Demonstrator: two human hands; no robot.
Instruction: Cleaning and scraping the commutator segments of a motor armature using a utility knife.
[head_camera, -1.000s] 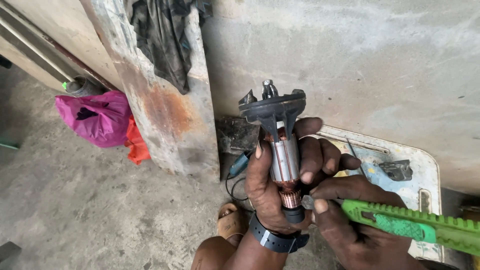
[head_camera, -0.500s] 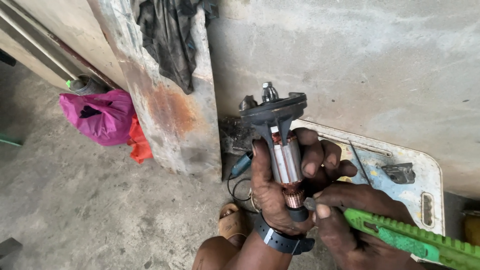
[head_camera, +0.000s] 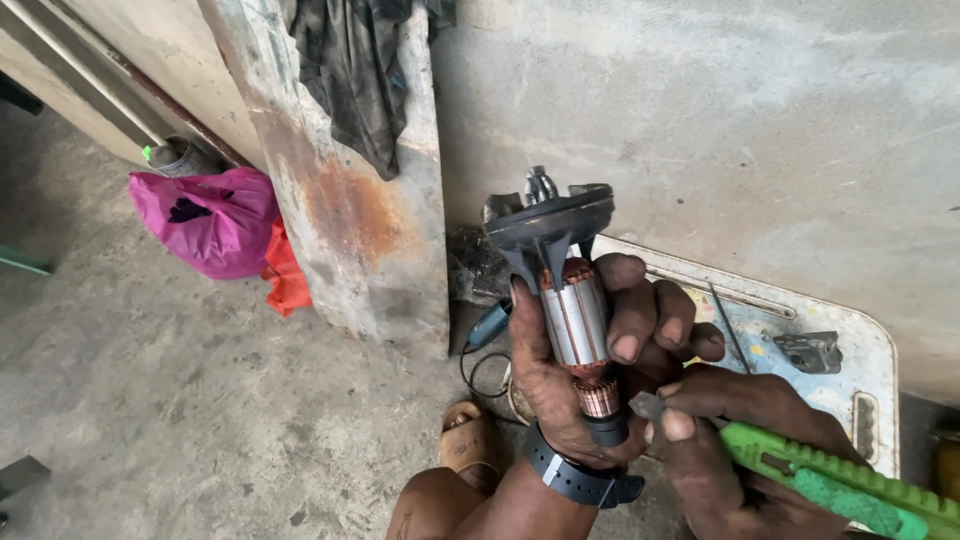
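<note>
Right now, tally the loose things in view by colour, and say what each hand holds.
Green: 1, knife, in the right hand
Silver and copper: 1, armature, in the left hand
Pink: 1, bag
Red: 1, cloth
Dark: 1, rag
Grey: 1, bracket
Total: 6

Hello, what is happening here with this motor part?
A person's left hand grips a motor armature upright, its black fan on top. The right hand holds a green utility knife, its tip at the copper commutator near the lower end. Behind lie a white panel and a pink bag.
</note>
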